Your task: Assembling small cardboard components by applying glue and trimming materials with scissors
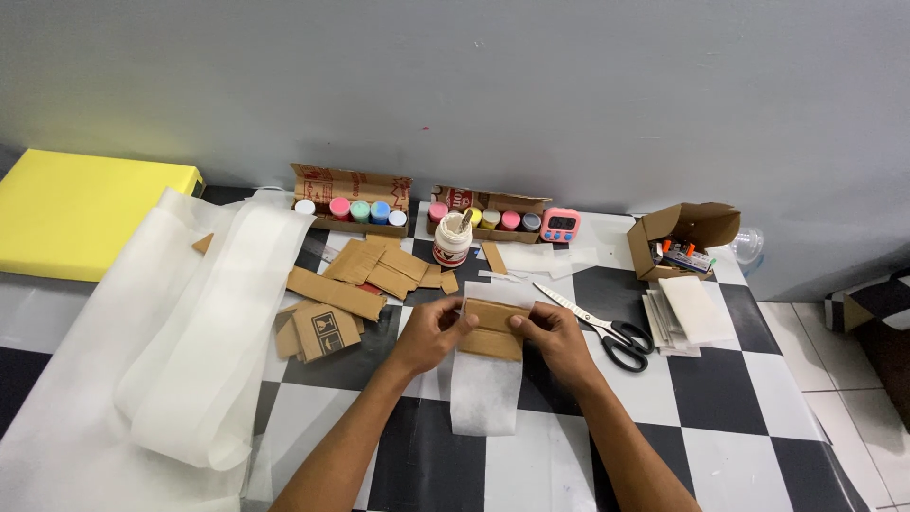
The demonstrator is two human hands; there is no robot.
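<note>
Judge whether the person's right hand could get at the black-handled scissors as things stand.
Probably yes. The scissors lie just beside the right hand, with bare checkered floor between, though that hand is pinching the cardboard piece with the left hand.

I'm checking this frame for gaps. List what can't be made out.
Head view:
- Cardboard piece: its ends hidden under the left hand and right hand.
- Open box: contents too small to identify.
- White fabric: cut off by the bottom edge.
- Timer: display too small to read.

The flat brown cardboard piece (492, 327) lies on the thin white sheet strip (484, 393); black-handled metal scissors (607, 332) lie right.
</note>
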